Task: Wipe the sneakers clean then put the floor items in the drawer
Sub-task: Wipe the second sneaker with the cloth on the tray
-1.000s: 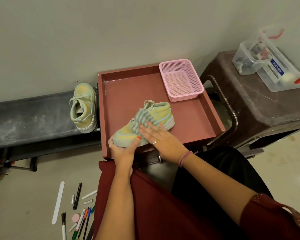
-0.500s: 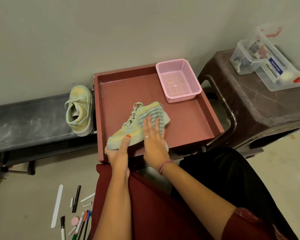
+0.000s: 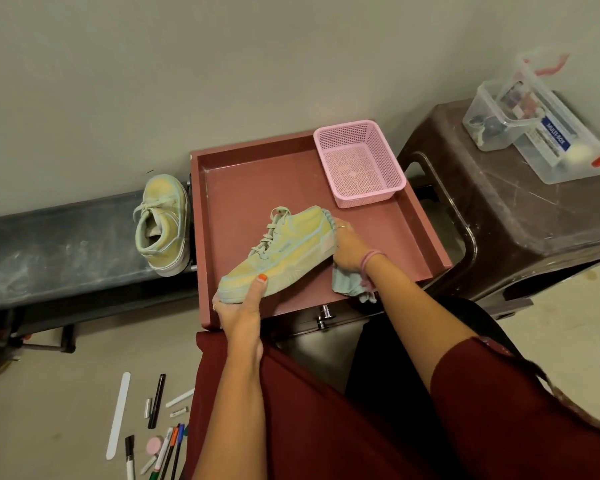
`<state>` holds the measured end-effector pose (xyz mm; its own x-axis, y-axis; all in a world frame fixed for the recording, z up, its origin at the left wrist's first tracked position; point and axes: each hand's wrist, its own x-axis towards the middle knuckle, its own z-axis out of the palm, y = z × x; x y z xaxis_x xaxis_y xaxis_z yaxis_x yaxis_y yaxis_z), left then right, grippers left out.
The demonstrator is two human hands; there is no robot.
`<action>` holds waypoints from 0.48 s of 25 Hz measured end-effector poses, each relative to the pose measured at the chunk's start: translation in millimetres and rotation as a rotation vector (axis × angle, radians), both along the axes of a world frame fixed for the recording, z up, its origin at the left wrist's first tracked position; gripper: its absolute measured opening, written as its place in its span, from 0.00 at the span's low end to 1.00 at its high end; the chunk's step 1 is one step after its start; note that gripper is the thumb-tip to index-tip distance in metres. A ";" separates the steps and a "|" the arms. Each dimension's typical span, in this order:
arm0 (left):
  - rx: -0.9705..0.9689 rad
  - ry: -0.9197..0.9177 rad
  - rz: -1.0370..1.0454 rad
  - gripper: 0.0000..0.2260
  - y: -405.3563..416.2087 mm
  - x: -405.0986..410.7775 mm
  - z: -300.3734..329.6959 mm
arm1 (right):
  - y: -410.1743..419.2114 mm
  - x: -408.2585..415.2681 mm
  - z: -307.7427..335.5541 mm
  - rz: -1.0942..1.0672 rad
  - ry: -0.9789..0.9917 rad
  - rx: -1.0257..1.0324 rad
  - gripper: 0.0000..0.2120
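Over the open red drawer (image 3: 243, 188), the left hand (image 3: 238, 311) grips the toe of a yellow-green sneaker (image 3: 279, 252). The right hand (image 3: 349, 249) cups its heel, apparently holding the blue cloth (image 3: 349, 287) against it, fingers hidden behind.

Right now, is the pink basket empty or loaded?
Empty. The basket sits in the drawer's far right corner, and its bare mesh floor shows through with nothing inside.
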<state>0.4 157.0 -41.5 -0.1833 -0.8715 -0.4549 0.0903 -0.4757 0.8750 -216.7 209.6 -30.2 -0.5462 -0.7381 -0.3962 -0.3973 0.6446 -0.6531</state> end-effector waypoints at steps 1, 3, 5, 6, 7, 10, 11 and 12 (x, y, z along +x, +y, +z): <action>-0.007 -0.014 0.012 0.38 1.1 -0.6 0.5 | -1.3 -9.2 2.4 0.035 -0.089 0.041 0.27; -0.029 -0.049 0.022 0.33 3.3 -1.7 2.2 | -8.2 -17.1 4.8 0.024 -0.190 0.075 0.22; -0.049 -0.057 0.013 0.36 3.4 -1.1 3.2 | -11.3 -4.5 3.2 -0.044 -0.165 0.042 0.26; -0.058 -0.051 0.005 0.38 3.2 -0.9 4.2 | -7.3 8.5 1.3 -0.065 -0.084 0.002 0.31; -0.066 -0.047 -0.004 0.40 2.7 -1.1 4.8 | -0.6 24.4 1.0 -0.082 -0.005 -0.028 0.37; -0.093 -0.045 -0.038 0.38 2.5 -0.5 5.6 | 21.4 77.0 19.3 0.113 0.217 -0.189 0.45; -0.098 -0.040 -0.049 0.37 3.2 0.4 5.7 | 24.3 87.6 26.0 0.245 0.331 -0.202 0.45; -0.102 -0.033 -0.058 0.36 4.0 0.6 6.1 | 25.0 90.4 27.0 0.349 0.452 -0.176 0.44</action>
